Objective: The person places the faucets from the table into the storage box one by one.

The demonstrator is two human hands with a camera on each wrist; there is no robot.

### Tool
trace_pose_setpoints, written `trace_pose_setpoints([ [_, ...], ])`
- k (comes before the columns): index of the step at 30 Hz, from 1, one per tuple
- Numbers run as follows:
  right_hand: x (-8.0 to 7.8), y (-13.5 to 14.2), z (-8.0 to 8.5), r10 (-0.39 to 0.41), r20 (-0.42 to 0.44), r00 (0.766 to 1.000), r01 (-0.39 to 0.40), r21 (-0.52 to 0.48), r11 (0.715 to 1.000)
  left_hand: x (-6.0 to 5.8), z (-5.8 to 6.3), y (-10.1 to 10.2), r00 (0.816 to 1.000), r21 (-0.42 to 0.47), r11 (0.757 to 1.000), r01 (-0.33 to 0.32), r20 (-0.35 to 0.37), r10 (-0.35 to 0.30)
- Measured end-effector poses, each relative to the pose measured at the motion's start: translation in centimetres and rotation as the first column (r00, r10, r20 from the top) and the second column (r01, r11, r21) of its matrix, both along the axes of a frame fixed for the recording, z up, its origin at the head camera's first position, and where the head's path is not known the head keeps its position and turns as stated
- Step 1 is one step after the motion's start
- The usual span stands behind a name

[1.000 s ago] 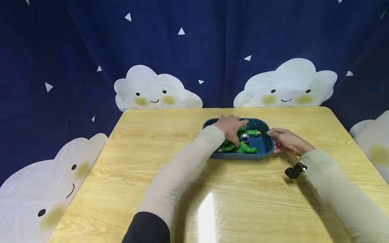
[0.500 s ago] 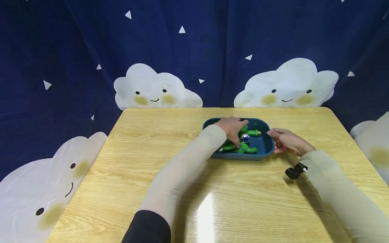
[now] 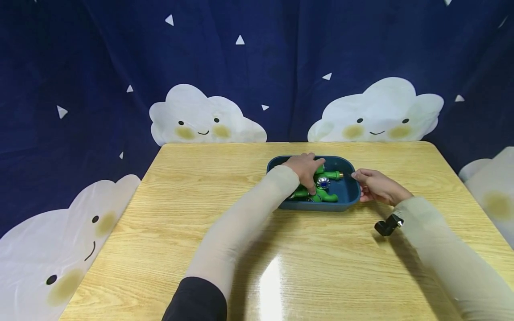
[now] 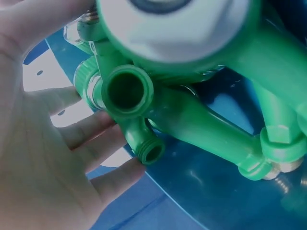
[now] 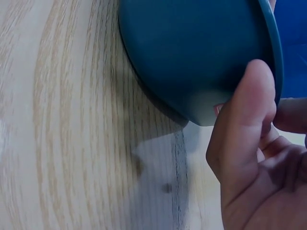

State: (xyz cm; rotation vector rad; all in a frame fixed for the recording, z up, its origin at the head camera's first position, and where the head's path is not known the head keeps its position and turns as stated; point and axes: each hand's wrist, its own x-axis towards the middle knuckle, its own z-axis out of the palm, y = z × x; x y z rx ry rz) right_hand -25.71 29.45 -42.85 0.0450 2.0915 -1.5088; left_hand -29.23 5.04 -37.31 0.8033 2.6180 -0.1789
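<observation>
Several green plastic water taps [image 3: 326, 196] lie in a dark blue oblong basin [image 3: 339, 207]. One has a silver knob [image 3: 323, 183] with a blue centre; another ends in a brass thread. My left hand [image 3: 302, 168] reaches in from above with fingers spread over the taps at the basin's left half, covering part of them. In the left wrist view its nearly straight fingers [image 4: 91, 129] reach to the side of the green tap pieces [image 4: 196, 127]. At the right end, my right hand [image 3: 379, 185] pinches the basin's rim between thumb [image 5: 252, 100] and fingers.
The basin stands toward the back of a light wooden table [image 3: 192, 200], near its far edge. Behind hangs a dark blue curtain [image 3: 281, 53] with white clouds. A black wrist camera [image 3: 387, 226] sits under the right sleeve, just above the tabletop.
Both hands and the basin hold nearly the same place. The whole head view has shifted very slightly; the left hand stays over the taps and the right at the rim.
</observation>
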Motion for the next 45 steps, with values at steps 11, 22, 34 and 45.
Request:
trace_pose_setpoints([
  [11, 0.0, 0.1, -0.4, 0.001, -0.005, 1.0, -0.001, -0.023, 1.0, -0.1, 0.1, -0.1, 0.998, -0.015, 1.0, -0.001, 0.065, 0.002],
  [22, -0.1, 0.0, 0.1, 0.001, -0.025, 1.0, -0.001, 0.005, 1.0, -0.9, 1.6, -1.0, 0.999, 0.208, 0.977, 0.048, -0.002, -0.048],
  [34, 0.2, -0.1, 0.0, -0.033, -0.083, 0.996, 0.04, 0.084, 0.996, 0.4, 2.5, -2.6, 0.994, 0.361, 0.927, 0.101, -0.08, -0.077],
  [45, 0.8, -0.4, -0.6, -0.06, -0.104, 0.993, 0.067, 0.072, 0.995, 4.4, 2.9, -7.2, 0.973, 0.539, 0.83, 0.144, -0.23, -0.019],
])
